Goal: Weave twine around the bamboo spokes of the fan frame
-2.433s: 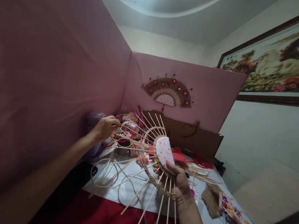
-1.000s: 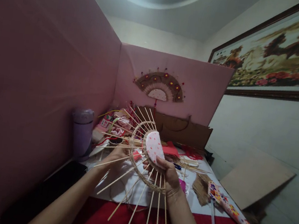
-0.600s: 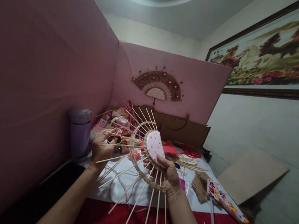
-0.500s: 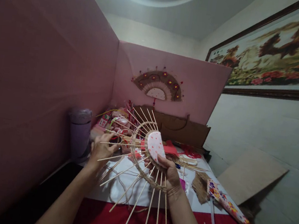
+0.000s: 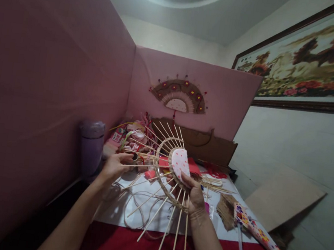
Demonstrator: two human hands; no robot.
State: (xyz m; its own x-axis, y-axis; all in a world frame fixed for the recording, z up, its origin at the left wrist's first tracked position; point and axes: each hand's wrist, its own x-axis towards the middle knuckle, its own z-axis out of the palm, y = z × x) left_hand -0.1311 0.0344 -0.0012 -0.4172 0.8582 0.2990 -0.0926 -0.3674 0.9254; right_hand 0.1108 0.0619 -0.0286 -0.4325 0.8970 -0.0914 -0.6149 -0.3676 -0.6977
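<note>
A half-round fan frame (image 5: 161,169) of thin wooden sticks fans out in front of me. A ring of twine runs across its sticks, and a white half-disc with red dots (image 5: 179,162) covers its hub. My right hand (image 5: 193,192) grips the frame by this hub, thumb on the dotted face, the other fingers mostly hidden behind. At the left stick tips, my left hand (image 5: 117,165) has its fingers curled around a small dark ring-shaped roll (image 5: 134,158), partly hidden by the fingers.
Loose twine (image 5: 140,211) lies on the white tabletop. A purple lidded cup (image 5: 91,143) stands left, by a heap of pink materials (image 5: 136,133). Right are a flower-patterned glue gun (image 5: 256,227) and brown burlap (image 5: 226,210). A finished fan (image 5: 178,96) hangs behind.
The fan frame and my right hand have shifted slightly right in view. My left hand has turned a little, and the small roll now shows at a different tilt.
</note>
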